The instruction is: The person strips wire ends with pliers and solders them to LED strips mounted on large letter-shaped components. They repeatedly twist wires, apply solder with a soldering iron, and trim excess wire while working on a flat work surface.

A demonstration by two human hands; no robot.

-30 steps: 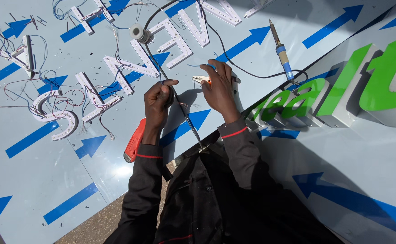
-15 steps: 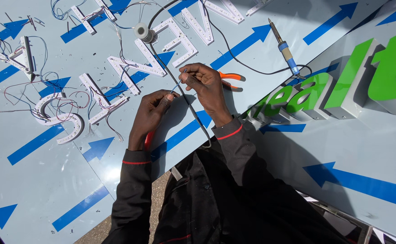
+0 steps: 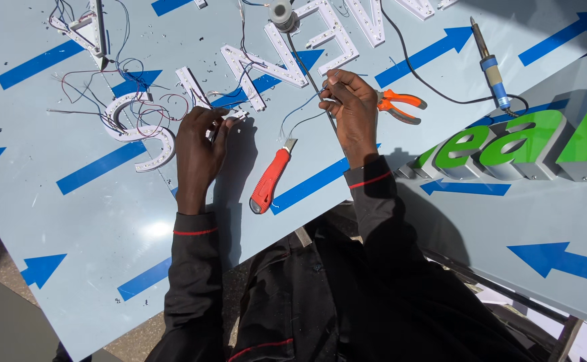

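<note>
On a pale panel [image 3: 105, 221] printed with blue arrows and serving as the bench, wiring of white sign letters is under way. At far left a curved letter [image 3: 142, 131] lies in a tangle of thin red and dark wires [image 3: 115, 100] — which lead goes where cannot be traced. The left hand [image 3: 199, 144] rests just beside it, fingers curled together and pressing down on a small part at the foot of a straight letter [image 3: 191, 86]; the part itself is hidden under the fingertips. Between the hands lies a red knife [image 3: 270, 177], untouched, blade end toward the letters. The right hand [image 3: 354, 110] is raised over the panel, thumb and forefinger pinching the end of a thin wire [image 3: 300, 117] beside a dark cable that runs up to a small reel [image 3: 281, 12]; whether the wire's tip is stripped is too fine to see. Judging by this, the step in hand looks like joining a lead to a letter's lights, and the next move would call for bringing that pinched end precisely to its contact. Orange pliers [image 3: 400, 104] lie touching the right hand's far side; a soldering iron [image 3: 489, 60] rests well apart. Green raised letters [image 3: 508, 144] at right are cut off by the edge.
</note>
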